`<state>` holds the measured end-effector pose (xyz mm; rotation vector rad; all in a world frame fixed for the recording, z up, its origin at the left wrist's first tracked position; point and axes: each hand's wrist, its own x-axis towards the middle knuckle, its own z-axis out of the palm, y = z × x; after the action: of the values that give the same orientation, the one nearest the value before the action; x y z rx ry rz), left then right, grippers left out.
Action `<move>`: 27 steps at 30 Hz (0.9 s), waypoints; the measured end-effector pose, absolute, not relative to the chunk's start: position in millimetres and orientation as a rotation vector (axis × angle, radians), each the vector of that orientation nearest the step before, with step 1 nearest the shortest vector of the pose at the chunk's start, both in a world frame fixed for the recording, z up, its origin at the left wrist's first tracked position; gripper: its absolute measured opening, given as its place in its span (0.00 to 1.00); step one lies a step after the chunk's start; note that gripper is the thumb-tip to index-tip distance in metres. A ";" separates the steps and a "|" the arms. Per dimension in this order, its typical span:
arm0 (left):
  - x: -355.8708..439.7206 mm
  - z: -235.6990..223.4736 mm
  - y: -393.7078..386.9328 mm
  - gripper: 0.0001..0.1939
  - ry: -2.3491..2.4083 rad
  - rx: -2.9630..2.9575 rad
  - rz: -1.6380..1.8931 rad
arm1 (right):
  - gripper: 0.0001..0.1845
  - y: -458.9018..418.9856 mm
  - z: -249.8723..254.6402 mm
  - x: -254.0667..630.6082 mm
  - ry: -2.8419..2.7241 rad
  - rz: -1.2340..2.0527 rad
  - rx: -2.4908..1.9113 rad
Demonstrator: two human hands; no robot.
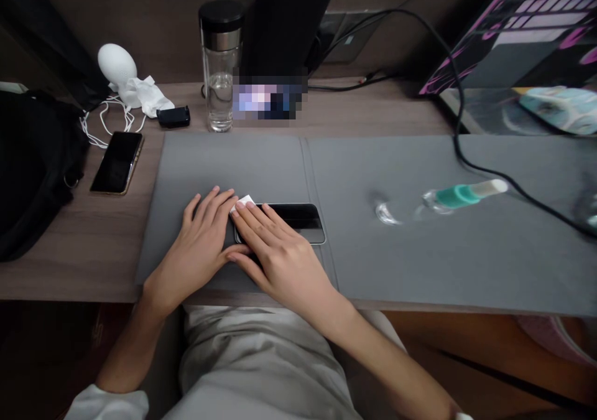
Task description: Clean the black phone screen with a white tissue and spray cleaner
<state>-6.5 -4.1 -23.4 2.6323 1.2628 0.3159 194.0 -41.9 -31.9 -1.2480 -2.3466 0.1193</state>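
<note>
Head view: our right hand (275, 247) is lying open and flat, holding a wipe (245, 198) against the phone (302, 216) beneath; our left hand (200, 246) is resting at its left end, whether gripping we cannot tell.

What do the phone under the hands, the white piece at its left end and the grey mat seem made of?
Phone: likely glass-faced, since the black front looks glossy and reflective; its pale rim may be metal. White piece: probably paper or thin cloth; matte, but mostly hidden by the right hand. Grey mat: perhaps leather-like plastic; smooth and dull, with seam-like lines.
</note>
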 end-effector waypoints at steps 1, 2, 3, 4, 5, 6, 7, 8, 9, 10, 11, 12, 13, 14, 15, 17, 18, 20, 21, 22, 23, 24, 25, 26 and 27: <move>-6.6 -23.6 -4.1 0.34 1.265 2.635 0.315 | 0.32 -41.9 -32.2 193.9 -2.347 0.110 -1.244; -6.7 -23.7 -4.2 0.34 1.268 2.639 0.313 | 0.32 -41.9 -32.4 193.9 -2.346 0.108 -1.239; -6.6 -23.6 -4.3 0.34 1.271 2.642 0.310 | 0.32 -41.9 -32.6 193.9 -2.343 0.111 -1.237; -6.5 -23.4 -4.4 0.35 1.272 2.644 0.304 | 0.33 -41.9 -32.7 194.0 -2.339 0.118 -1.237; -6.2 -23.0 -4.5 0.35 1.275 2.646 0.295 | 0.33 -41.9 -32.7 194.1 -2.336 0.128 -1.238; -5.9 -22.5 -4.6 0.36 1.278 2.646 0.287 | 0.33 -42.0 -32.7 194.3 -2.336 0.138 -1.238; -5.5 -21.9 -4.7 0.36 1.281 2.644 0.278 | 0.33 -42.2 -32.6 194.6 -2.338 0.143 -1.238; -5.1 -21.2 -4.8 0.37 1.282 2.641 0.275 | 0.33 -42.6 -32.5 194.8 -2.342 0.139 -1.236; -4.7 -20.5 -4.7 0.37 1.283 2.636 0.277 | 0.33 -43.0 -32.3 195.1 -2.345 0.130 -1.233; -4.5 -19.9 -4.7 0.37 1.283 2.631 0.281 | 0.33 -43.6 -32.1 195.3 -2.348 0.120 -1.229; -4.3 -19.3 -4.6 0.37 1.283 2.627 0.283 | 0.33 -44.3 -31.9 195.5 -2.351 0.112 -1.226; -4.2 -18.9 -4.5 0.37 1.284 2.623 0.285 | 0.33 -45.1 -31.7 195.7 -2.354 0.106 -1.221; -4.3 -18.6 -4.4 0.37 1.284 2.620 0.283 | 0.33 -45.8 -31.5 195.8 -2.358 0.103 -1.216; -4.4 -18.4 -4.3 0.36 1.284 2.615 0.278 | 0.33 -46.6 -31.3 195.9 -2.362 0.103 -1.210; -4.5 -18.3 -4.3 0.36 1.284 2.610 0.274 | 0.33 -47.4 -31.2 195.9 -2.366 0.102 -1.205; -4.9 -18.3 -4.2 0.36 1.285 2.597 0.277 | 0.33 -48.9 -31.2 195.9 -2.364 0.094 -1.201; -5.0 -18.4 -4.2 0.36 1.285 2.592 0.277 | 0.33 -49.6 -31.3 195.9 -2.362 0.092 -1.199; -5.2 -18.6 -4.2 0.36 1.287 2.589 0.267 | 0.33 -50.9 -31.6 196.1 -2.360 0.093 -1.196; -5.3 -18.7 -4.3 0.37 1.288 2.593 0.256 | 0.34 -51.6 -31.7 196.3 -2.361 0.096 -1.194; -5.4 -18.8 -4.3 0.37 1.287 2.599 0.246 | 0.34 -52.2 -31.8 196.6 -2.362 0.101 -1.190; -5.4 -18.8 -4.4 0.38 1.286 2.605 0.242 | 0.34 -52.9 -31.9 197.0 -2.364 0.108 -1.186; -5.5 -18.9 -4.4 0.38 1.284 2.611 0.244 | 0.34 -53.5 -31.9 197.5 -2.363 0.114 -1.179; -5.6 -19.0 -4.4 0.39 1.282 2.616 0.249 | 0.34 -54.2 -31.9 198.0 -2.361 0.120 -1.172; -5.6 -19.1 -4.4 0.40 1.279 2.621 0.254 | 0.34 -54.9 -31.9 198.5 -2.359 0.124 -1.163; -5.7 -19.3 -4.4 0.40 1.276 2.625 0.254 | 0.34 -55.5 -31.8 199.1 -2.357 0.128 -1.154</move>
<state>-5.7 -4.4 -19.3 2.6253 1.2765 0.2545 199.1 -55.5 -31.8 -1.1544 -2.3573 0.1275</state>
